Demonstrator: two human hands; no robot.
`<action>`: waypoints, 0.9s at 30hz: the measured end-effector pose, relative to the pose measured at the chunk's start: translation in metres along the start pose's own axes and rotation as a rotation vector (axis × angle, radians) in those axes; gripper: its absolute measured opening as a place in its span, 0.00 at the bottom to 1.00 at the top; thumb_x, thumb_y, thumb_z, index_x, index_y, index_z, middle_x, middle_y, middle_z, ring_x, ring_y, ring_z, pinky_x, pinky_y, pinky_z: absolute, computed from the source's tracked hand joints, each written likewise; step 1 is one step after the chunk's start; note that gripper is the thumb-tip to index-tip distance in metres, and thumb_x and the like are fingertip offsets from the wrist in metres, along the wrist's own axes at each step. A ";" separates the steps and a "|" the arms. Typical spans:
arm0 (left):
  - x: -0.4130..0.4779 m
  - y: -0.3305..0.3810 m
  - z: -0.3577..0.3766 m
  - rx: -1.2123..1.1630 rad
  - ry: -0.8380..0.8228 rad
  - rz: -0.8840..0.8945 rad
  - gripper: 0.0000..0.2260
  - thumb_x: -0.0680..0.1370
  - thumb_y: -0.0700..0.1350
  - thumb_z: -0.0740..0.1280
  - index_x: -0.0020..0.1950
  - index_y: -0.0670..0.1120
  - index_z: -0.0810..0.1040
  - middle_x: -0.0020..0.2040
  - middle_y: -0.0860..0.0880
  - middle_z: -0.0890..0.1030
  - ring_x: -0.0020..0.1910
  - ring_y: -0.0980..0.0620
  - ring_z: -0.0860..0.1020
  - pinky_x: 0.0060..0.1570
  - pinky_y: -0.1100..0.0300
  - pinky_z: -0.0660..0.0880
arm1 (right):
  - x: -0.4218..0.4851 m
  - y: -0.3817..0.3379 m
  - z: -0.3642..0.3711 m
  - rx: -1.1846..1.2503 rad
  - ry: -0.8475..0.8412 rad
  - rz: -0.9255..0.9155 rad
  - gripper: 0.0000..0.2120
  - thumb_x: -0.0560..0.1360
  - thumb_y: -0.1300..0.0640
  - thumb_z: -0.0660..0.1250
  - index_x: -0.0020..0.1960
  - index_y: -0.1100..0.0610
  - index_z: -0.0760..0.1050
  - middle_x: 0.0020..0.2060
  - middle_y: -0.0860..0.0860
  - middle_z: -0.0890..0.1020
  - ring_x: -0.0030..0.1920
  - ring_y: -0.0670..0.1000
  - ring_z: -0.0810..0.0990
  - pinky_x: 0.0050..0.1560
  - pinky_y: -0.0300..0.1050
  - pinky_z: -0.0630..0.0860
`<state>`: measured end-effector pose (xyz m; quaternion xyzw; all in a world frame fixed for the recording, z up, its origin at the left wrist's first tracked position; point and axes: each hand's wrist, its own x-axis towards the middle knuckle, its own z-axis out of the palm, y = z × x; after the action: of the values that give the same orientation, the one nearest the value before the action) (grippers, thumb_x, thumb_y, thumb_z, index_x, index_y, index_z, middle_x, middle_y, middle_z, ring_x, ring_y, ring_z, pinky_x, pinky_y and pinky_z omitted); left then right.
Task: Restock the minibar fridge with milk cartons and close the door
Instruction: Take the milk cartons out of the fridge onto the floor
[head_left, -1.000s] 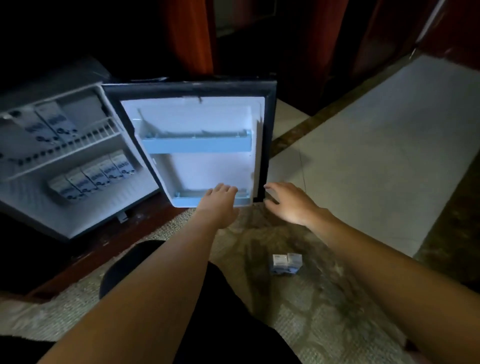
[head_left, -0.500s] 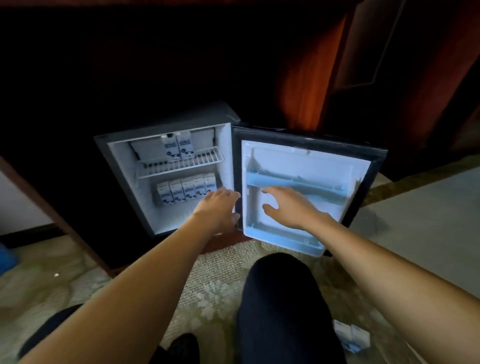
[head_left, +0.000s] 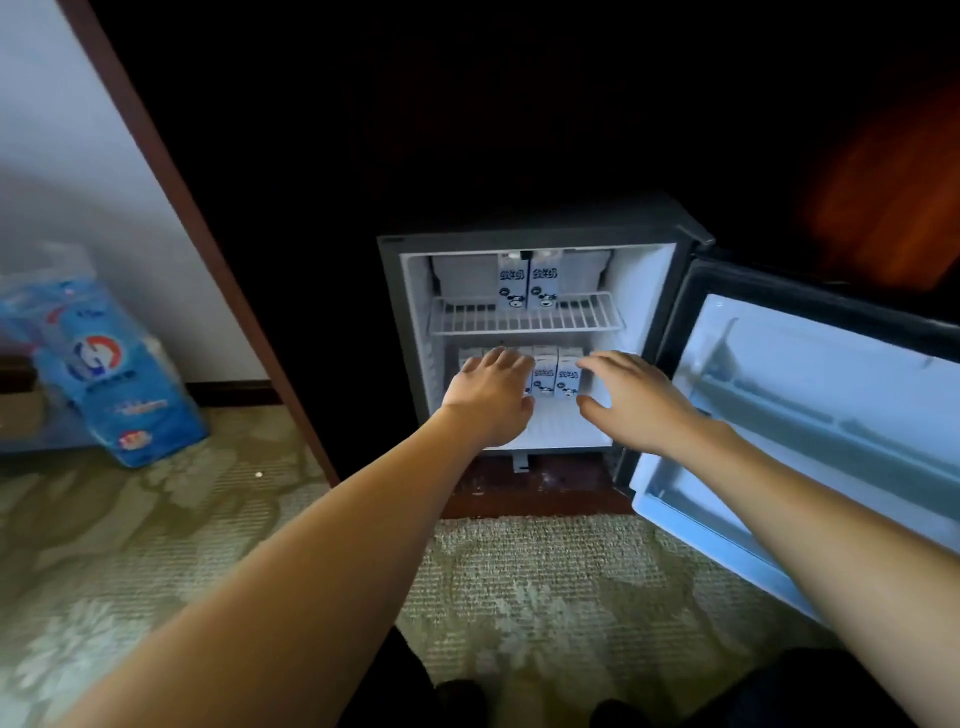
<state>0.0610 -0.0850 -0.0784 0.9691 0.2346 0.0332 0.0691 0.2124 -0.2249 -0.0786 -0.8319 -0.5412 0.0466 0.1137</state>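
Note:
The minibar fridge (head_left: 410, 332) stands open inside a dark wooden cabinet. Its door (head_left: 810, 415) swings out to the right, with its shelves bare. Two white milk cartons (head_left: 527, 283) stand at the back of the wire shelf (head_left: 524, 319). A row of milk cartons (head_left: 556, 374) stands on the fridge floor below. My left hand (head_left: 491, 397) reaches in with fingers spread over the left end of that row. My right hand (head_left: 631, 397) is spread open at the right end of the row. Neither hand grips a carton.
A blue plastic pack of tissue rolls (head_left: 111, 374) leans against the white wall on the left. A wooden cabinet edge (head_left: 208, 249) slants down beside the fridge. Patterned carpet (head_left: 519, 587) covers the floor in front, and my dark-trousered knees (head_left: 405, 686) show at the bottom.
The view swung left onto the fridge interior. Both hands moved from the open door to the bottom row of cartons. The cartons on the carpet have left the frame.

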 end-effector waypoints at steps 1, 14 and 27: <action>0.006 -0.007 0.004 -0.009 0.014 -0.010 0.23 0.82 0.51 0.59 0.77 0.48 0.62 0.77 0.48 0.64 0.76 0.48 0.59 0.74 0.50 0.58 | 0.011 -0.001 0.005 -0.006 0.000 -0.007 0.27 0.80 0.46 0.61 0.77 0.53 0.63 0.76 0.50 0.66 0.75 0.53 0.64 0.73 0.52 0.63; 0.099 -0.065 0.046 -0.201 0.059 -0.197 0.32 0.83 0.51 0.60 0.82 0.47 0.49 0.82 0.48 0.50 0.80 0.45 0.52 0.76 0.47 0.56 | 0.134 0.012 0.054 0.073 0.064 0.023 0.33 0.80 0.49 0.63 0.80 0.55 0.55 0.80 0.52 0.56 0.79 0.54 0.54 0.77 0.56 0.59; 0.184 -0.091 0.061 -0.539 0.178 -0.263 0.32 0.79 0.45 0.66 0.78 0.55 0.53 0.69 0.45 0.73 0.66 0.41 0.73 0.69 0.42 0.69 | 0.215 0.039 0.082 0.490 0.193 0.202 0.46 0.79 0.50 0.67 0.81 0.56 0.36 0.80 0.57 0.57 0.78 0.58 0.60 0.71 0.50 0.68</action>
<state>0.1899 0.0723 -0.1467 0.8705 0.3457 0.1695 0.3067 0.3192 -0.0328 -0.1582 -0.8300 -0.4145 0.1076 0.3573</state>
